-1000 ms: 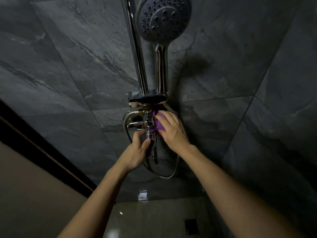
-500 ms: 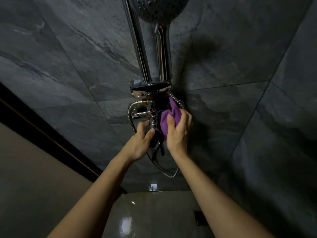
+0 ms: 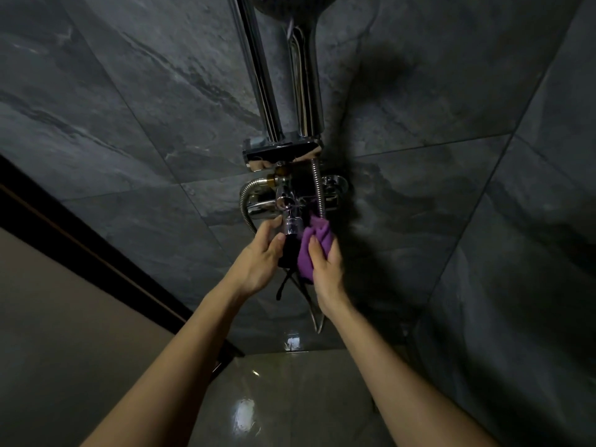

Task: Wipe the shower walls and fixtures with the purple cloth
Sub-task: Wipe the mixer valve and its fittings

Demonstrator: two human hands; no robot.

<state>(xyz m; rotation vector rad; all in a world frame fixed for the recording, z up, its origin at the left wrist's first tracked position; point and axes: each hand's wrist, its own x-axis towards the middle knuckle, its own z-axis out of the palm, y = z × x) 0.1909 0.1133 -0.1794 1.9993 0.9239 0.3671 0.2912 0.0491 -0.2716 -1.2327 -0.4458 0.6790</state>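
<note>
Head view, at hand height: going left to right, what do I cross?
Beige wall → dark door frame → left hand → valve → purple cloth → right hand → tiled wall.

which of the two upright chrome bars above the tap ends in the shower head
The right-hand one, the shower handle: it widens at the top into the shower head. The slide rail left of it runs on upward, plain.

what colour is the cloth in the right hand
Purple cloth, seen in the head view.
</note>
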